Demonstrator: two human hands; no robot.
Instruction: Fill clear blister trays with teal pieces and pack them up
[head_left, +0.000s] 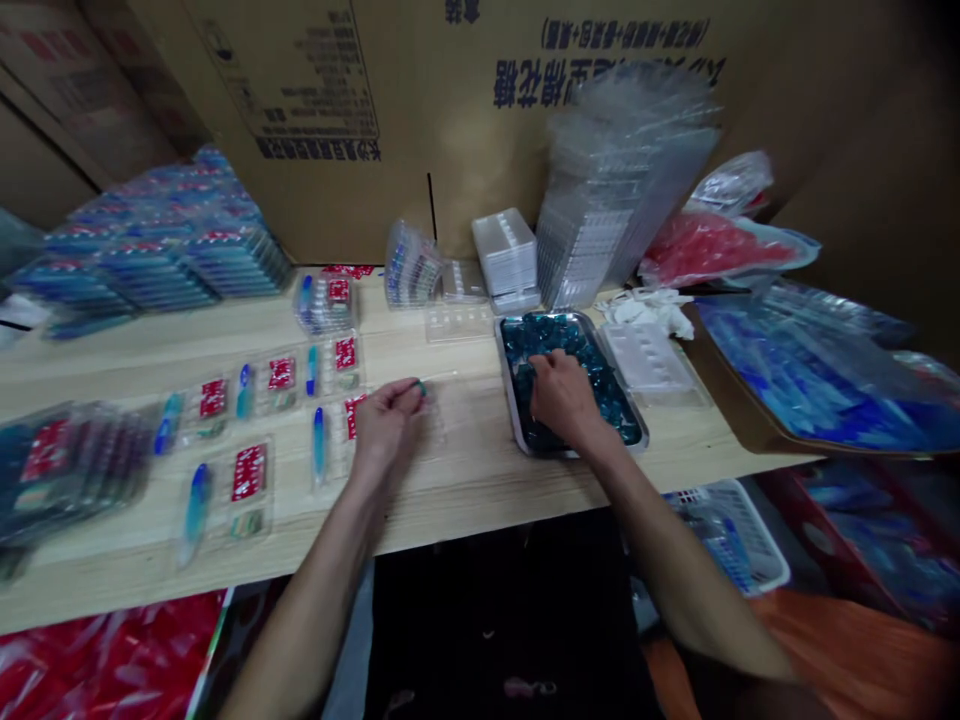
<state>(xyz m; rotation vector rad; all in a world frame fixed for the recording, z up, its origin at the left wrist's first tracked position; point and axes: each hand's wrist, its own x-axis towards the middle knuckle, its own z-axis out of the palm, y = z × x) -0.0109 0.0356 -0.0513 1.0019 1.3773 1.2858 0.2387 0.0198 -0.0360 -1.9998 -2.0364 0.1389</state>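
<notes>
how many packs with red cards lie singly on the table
5 packs: three in a row left of the left hand, one nearer the edge, one partly behind that hand. Stacks not counted; they may hide more.

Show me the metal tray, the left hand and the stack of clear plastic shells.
metal tray [510,386]: head view, its left rim.
left hand [384,420]: head view, back of the hand, pinching a small teal piece [422,388].
stack of clear plastic shells [600,210]: head view, its front side.
</notes>
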